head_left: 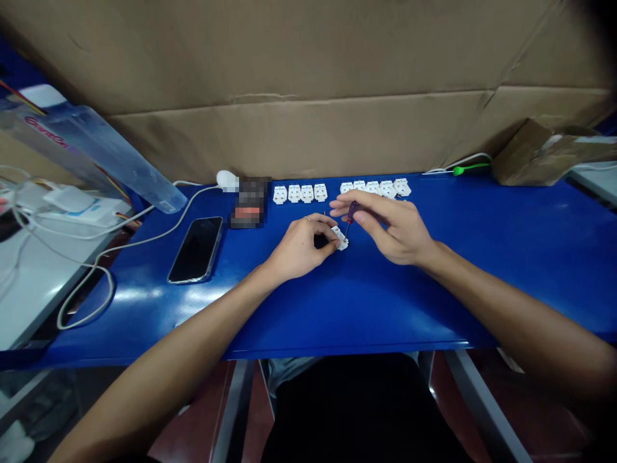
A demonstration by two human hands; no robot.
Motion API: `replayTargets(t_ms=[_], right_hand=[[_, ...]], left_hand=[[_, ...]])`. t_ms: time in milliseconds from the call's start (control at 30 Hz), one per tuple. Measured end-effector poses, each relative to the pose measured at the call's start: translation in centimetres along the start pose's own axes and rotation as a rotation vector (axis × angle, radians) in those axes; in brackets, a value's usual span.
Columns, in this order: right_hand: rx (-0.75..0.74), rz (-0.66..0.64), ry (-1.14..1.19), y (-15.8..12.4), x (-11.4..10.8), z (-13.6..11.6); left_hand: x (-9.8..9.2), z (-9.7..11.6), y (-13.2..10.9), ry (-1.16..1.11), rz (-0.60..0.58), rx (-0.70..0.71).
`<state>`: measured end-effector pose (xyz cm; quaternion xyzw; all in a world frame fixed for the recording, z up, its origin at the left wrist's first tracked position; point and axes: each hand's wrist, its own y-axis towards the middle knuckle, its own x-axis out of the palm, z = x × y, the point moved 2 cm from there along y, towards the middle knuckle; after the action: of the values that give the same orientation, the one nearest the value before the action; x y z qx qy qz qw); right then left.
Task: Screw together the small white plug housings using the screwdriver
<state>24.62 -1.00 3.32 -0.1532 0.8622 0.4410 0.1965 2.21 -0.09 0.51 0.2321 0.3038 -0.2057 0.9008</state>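
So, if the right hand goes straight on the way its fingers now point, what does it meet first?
Probably the row of white plastic modules, just past the left hand. The right hand looks raised, so depth is unclear; it might pass over them.

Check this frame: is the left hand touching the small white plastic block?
Touching: the head view shows the left hand with its fingertips pressed against the side of the small white plastic block.

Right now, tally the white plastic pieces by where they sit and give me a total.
Left row pieces: 4
Right row pieces: 5
Piece in the left hand: 1
Total: 10 visible; the right hand, holding a screwdriver, may hide more.
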Motion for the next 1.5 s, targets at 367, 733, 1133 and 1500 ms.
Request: replayTargets(t_ms=[367, 733, 1133, 1500], right_hand=[[0.121, 0.25, 0.054, 0.2, 0.3, -0.6], [0.023, 0.114, -0.087, -0.3, -0.3, 0.3], [0.149, 0.026, 0.223, 0.3, -0.7, 0.4], [0.16, 0.142, 0.167, 0.4, -0.8, 0.3]], left_hand=[[0.2, -0.3, 0.0, -0.02, 0.009, -0.006], [-0.2, -0.3, 0.0, -0.018, -0.02, 0.009], [-1.2, -0.8, 0.1, -0.047, -0.116, 0.045], [-1.0, -0.9, 0.2, -0.023, -0.116, 0.038]])
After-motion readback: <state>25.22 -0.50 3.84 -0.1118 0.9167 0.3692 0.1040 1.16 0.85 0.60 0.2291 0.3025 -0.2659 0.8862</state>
